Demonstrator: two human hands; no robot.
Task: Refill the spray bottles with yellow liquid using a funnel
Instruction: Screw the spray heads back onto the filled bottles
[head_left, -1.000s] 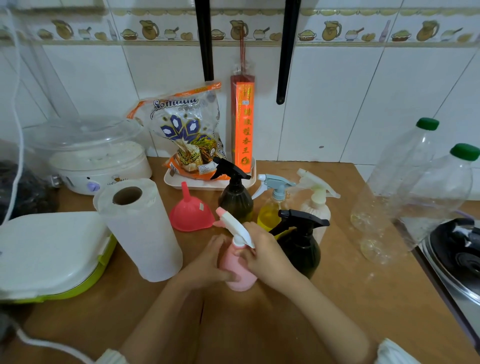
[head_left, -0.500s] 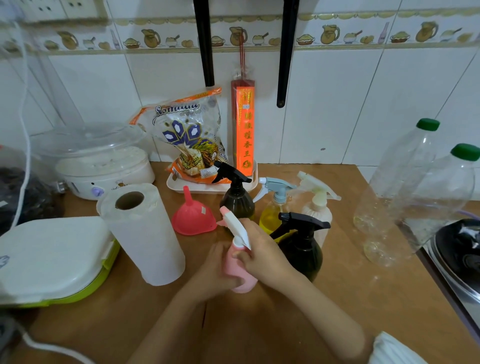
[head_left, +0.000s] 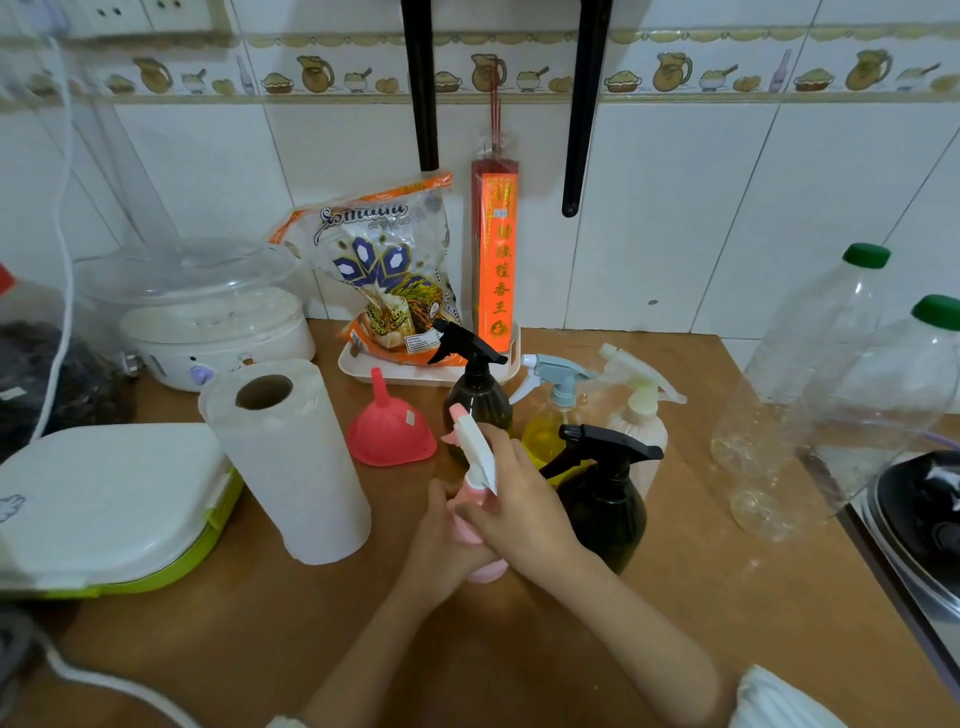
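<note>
Both hands grip the pink spray bottle (head_left: 480, 530), upright on the bench (head_left: 675, 613): left hand (head_left: 441, 540) wrapped round the body, right hand (head_left: 511, 501) curled round the neck under the white trigger head (head_left: 475, 449). Bottle's long axis is vertical, so the head likely unscrews and lifts straight up. Red funnel (head_left: 389, 434) sits mouth-down just behind-left, nearer the left hand. Yellow-filled bottle (head_left: 545, 431) stands behind the right hand.
</note>
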